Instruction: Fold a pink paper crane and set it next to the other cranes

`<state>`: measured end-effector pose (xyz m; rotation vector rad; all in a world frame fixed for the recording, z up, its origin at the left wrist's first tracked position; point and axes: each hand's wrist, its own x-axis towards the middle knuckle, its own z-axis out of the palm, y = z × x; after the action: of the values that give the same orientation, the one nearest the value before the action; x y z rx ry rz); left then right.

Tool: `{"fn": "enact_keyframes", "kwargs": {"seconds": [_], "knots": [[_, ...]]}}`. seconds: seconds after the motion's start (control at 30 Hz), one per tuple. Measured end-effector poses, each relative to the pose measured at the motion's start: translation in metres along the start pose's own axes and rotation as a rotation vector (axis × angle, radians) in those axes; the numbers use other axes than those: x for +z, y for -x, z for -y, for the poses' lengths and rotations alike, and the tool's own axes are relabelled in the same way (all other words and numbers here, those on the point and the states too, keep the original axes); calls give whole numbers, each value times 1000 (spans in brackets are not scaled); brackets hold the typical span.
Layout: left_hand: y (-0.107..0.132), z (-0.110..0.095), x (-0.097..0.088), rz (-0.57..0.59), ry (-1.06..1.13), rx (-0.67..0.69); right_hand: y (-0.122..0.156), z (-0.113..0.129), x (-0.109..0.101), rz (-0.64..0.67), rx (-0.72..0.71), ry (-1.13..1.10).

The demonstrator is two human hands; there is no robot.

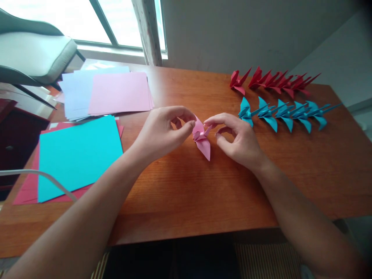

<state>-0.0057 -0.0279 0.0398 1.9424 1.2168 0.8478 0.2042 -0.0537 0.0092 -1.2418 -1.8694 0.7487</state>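
Observation:
A pink origami crane [202, 144] stands on the wooden table, its wings spread and one wing pointing toward me. My left hand [170, 130] is at its left side, thumb and forefinger closed together at the edge of the upper wing. On the crane's other side, my right hand [236, 137] has its fingers curled with a gap between thumb and forefinger. The right forefinger's tip is at the crane's narrow point, and whether it presses on it I cannot tell.
Blue cranes [271, 114] stand in a row at the right, with red cranes [279, 82] behind them. Pink sheets [120, 93] and turquoise paper [78, 155] lie in stacks at the left. A white cable [43, 173] crosses the lower stack; a chair [35, 52] stands beyond.

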Motion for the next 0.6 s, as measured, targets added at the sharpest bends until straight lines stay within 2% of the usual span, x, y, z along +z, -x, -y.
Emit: {"fn": "enact_keyframes", "kwargs": {"seconds": [0.27,0.43,0.6], "knots": [[0,4,0,-5,-75,20,-2,-5,0,-97,-23,12],[0,8,2,-2,-106,17,-1,2,-2,-109,27,51],[-1,11,1,-29,-144,-1,0,2,1,-166,52,-13]]}}
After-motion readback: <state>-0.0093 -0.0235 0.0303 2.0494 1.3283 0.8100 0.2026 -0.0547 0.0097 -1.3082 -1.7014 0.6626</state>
